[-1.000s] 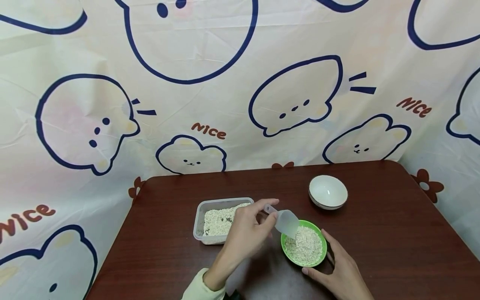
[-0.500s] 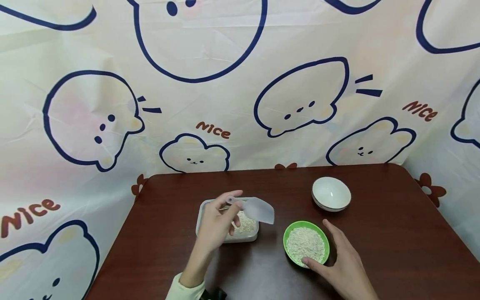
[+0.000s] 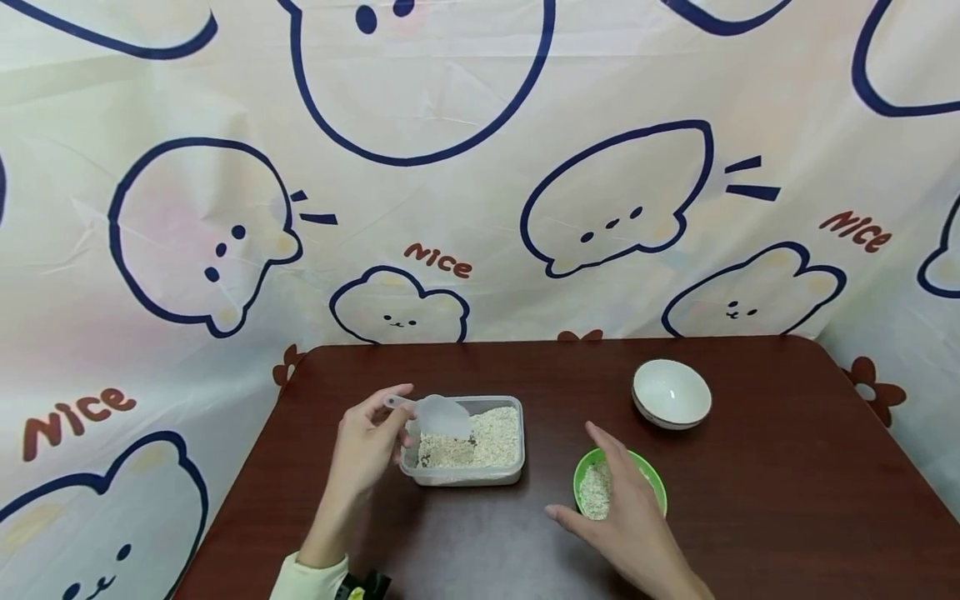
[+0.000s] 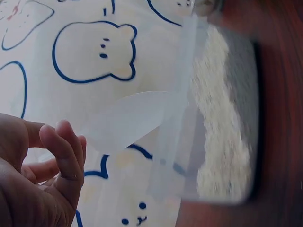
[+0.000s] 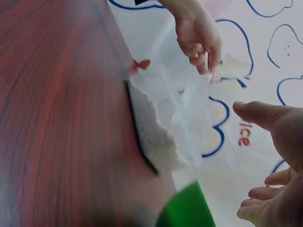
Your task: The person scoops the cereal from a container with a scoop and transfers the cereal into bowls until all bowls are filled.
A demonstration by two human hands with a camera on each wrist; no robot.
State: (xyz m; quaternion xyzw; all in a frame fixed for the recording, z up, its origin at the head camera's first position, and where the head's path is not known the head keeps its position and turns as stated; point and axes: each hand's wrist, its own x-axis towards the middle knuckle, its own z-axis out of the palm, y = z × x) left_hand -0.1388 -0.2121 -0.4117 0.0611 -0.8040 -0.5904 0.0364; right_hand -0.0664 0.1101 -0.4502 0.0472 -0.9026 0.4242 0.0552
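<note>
My left hand [image 3: 365, 446] pinches the scoop [image 3: 444, 417] over the tub [image 3: 468, 477], my right hand [image 3: 630, 525] spreads empty near the green bowl [image 3: 654, 477] right of the tub, and this scooping step probably calls next for dipping into the flakes [image 3: 495, 437].

A dark red-brown table [image 3: 795, 475] is bearing a green bowl [image 3: 654, 477]; from it, a white bowl [image 3: 672, 395] is standing at one o'clock and a clear tub [image 3: 468, 477] is resting between nine and ten.
</note>
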